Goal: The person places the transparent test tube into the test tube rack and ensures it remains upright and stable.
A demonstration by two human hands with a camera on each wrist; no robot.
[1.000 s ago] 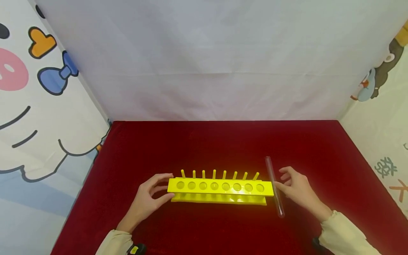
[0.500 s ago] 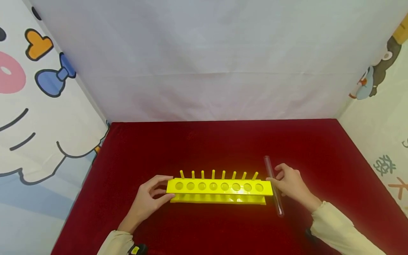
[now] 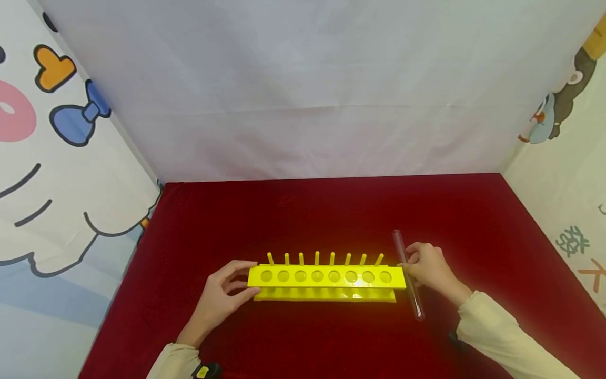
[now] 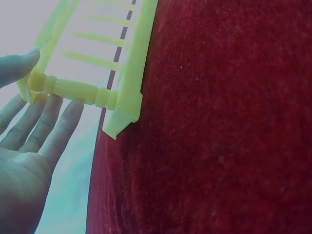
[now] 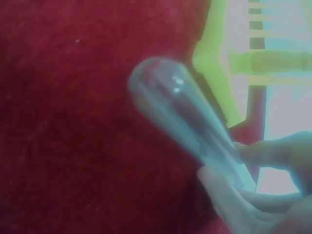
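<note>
A yellow test tube rack stands on the red cloth, with a row of round holes on top and several pegs along its back. My left hand grips the rack's left end, thumb in front and fingers behind; the left wrist view shows the fingers touching its upper end bar. Beside the rack's right end, my right hand pinches a clear glass test tube. In the right wrist view the tube's rounded closed end points away from the fingertips, apart from the rack.
A red cloth covers the table. Behind it hangs a white curtain. Printed panels with cartoon figures stand at the left and right sides.
The right hand has moved left to the test tube, and its fingers have closed on it. The tube has barely shifted. The left hand keeps its hold on the rack.
</note>
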